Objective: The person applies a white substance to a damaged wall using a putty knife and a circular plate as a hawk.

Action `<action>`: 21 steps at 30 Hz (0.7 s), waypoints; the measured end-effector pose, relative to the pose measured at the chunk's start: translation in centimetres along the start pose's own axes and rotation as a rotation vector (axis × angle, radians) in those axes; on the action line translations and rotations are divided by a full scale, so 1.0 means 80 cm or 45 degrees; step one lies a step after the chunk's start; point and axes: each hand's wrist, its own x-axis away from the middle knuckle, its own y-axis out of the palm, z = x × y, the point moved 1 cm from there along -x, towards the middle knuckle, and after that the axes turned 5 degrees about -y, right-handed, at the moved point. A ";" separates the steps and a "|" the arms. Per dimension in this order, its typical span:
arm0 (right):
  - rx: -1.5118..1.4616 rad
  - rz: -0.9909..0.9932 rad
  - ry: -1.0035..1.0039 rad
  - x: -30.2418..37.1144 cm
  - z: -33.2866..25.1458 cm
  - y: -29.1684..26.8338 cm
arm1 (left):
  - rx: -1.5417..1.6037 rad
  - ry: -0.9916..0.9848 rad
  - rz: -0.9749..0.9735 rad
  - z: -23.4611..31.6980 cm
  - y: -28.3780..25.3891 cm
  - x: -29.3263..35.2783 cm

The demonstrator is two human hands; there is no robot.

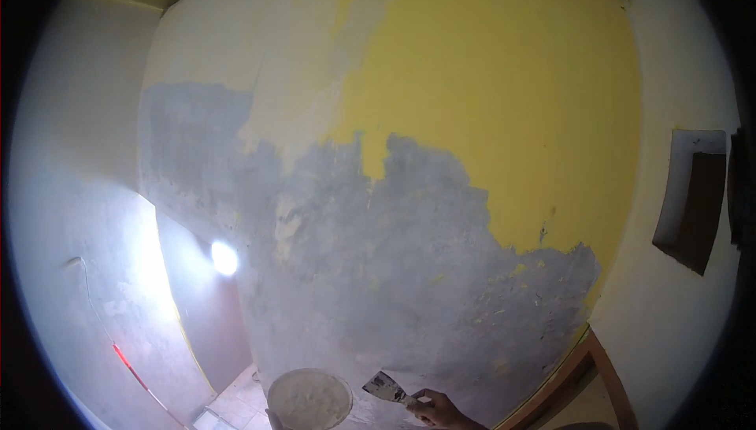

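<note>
Plainly, the right grip point(435, 410) clasps a putty knife point(385, 387) (blade jutting leftward), the left grip point(275, 420) holding the bucket point(350, 403).

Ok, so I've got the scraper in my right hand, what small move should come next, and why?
I'd probably bring the scraper left and dip its blade into the pale paste. Your right hand holds it just right of the open tub, the blade points toward that side, and it shows dark patches rather than a heap of paste.
</note>
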 end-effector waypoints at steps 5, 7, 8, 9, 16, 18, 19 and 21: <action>-0.240 -0.141 0.171 -0.025 -0.054 -0.004 | 0.861 -0.349 0.073 0.010 0.004 -0.003; -0.175 -0.197 0.080 -0.034 -0.065 -0.006 | 0.918 -0.429 0.117 0.032 0.015 -0.003; -0.173 -0.206 0.081 -0.035 -0.066 -0.008 | 0.920 -0.423 0.124 0.023 0.012 -0.003; -0.214 -0.273 0.050 -0.034 -0.068 -0.012 | 0.747 -0.277 0.165 0.007 0.005 -0.004; -0.248 -0.421 -0.019 -0.011 -0.106 0.009 | 0.799 -0.238 0.124 0.019 -0.005 -0.007; -0.316 -0.374 -0.150 -0.009 -0.100 0.014 | 0.635 -0.161 0.092 0.011 -0.001 -0.003; -0.381 -0.335 -0.287 -0.009 -0.101 0.013 | 0.535 -0.117 0.064 0.008 0.003 -0.003; -0.277 -0.353 -0.332 -0.011 -0.112 0.002 | 0.301 -0.031 0.024 0.002 0.008 0.001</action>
